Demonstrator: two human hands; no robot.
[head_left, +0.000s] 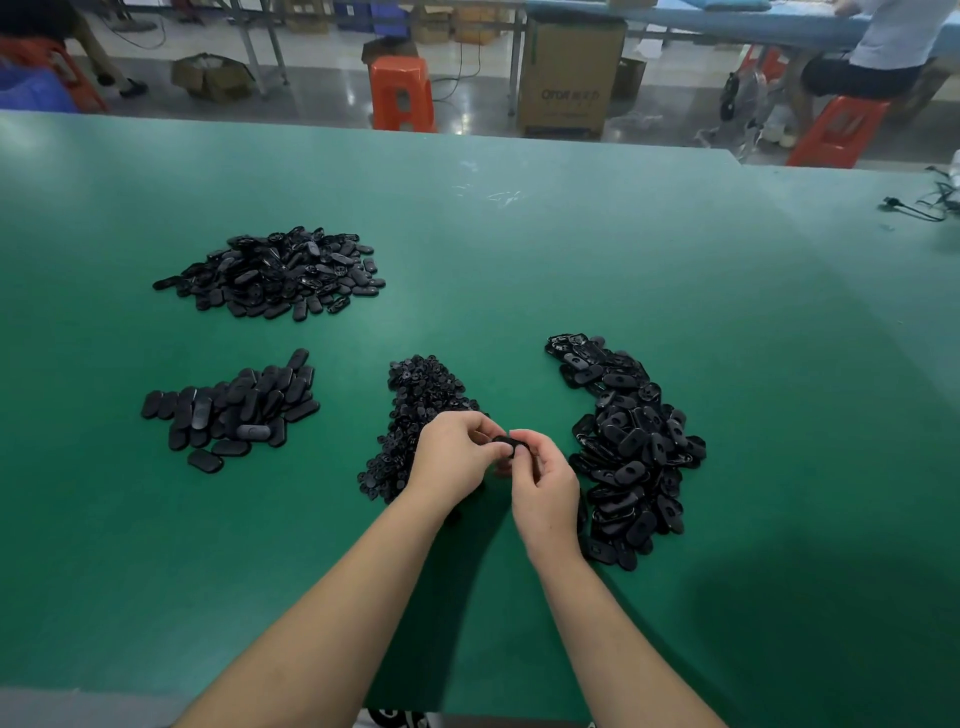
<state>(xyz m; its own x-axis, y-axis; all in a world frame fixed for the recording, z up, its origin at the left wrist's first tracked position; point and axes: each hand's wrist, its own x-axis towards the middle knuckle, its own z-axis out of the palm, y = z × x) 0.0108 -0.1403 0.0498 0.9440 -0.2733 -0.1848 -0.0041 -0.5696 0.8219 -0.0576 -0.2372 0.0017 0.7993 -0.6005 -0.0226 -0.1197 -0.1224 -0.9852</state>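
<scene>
The fingers (480, 429) of the left hand (457, 460) and those of the right hand (545, 491) curl in and pinch one black oval piece (506, 445) between them, just below the middle of the frame. The fingertips of both hands meet on it and hide most of it, so its detail cannot be told. Both bare forearms come in from the lower edge.

Behind the left hand, and partly covered by it, a heap of small round black parts (418, 400) stretches up and down the green tabletop (519, 249). Just right of the right hand lies a long curved heap of black oval shells (631, 452), many showing a hole in the face. At the left middle of the frame sits a smaller pile of plain oval covers (228, 410), some overlapping in rows. In the upper left is a wider loose heap of oval pieces (272, 273). The four heaps lie apart from one another.

At the right edge a tangle of black cables (919, 205) rests on the tabletop. Beyond the far edge stand an orange stool (402, 93) and a cardboard box (569, 78). In the upper right corner a seated person (883, 57) is partly visible.
</scene>
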